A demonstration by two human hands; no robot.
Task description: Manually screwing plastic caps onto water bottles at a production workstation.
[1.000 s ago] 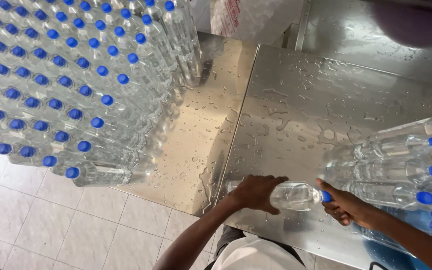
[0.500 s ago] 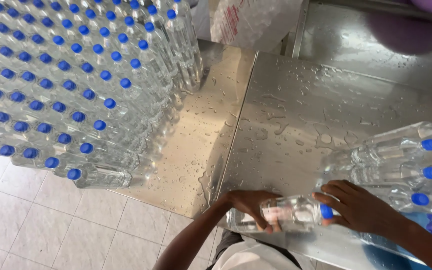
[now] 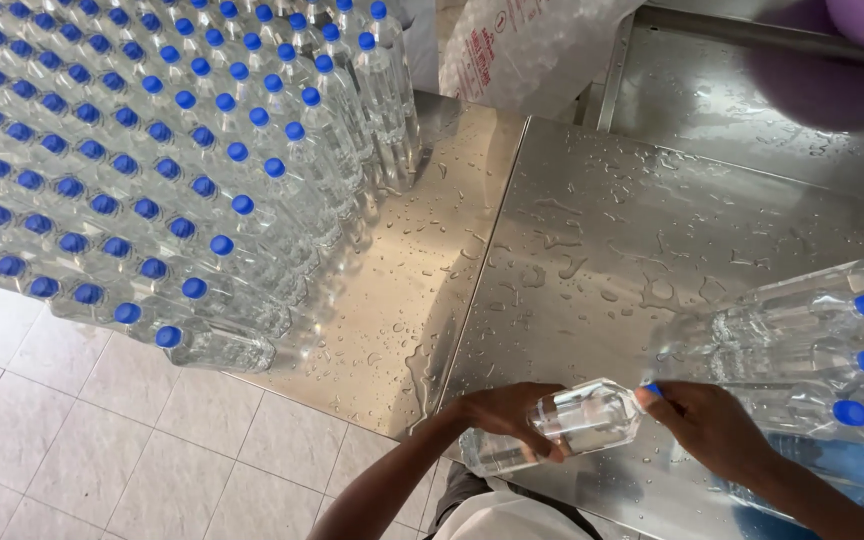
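A clear plastic water bottle lies on its side just above the near edge of the wet steel table. My left hand wraps around its lower body. My right hand covers its blue cap at the neck end. To the right lies a pile of like bottles with blue caps, stacked on their sides, caps toward the right.
A large block of upright blue-capped bottles fills the left of the table. A clear bag with red print sits at the back. A purple blurred object hangs top right. Tiled floor lies below left.
Both hands have drawn the bottle nearer to me and slightly left. My right hand has slid over the cap, which now barely shows.
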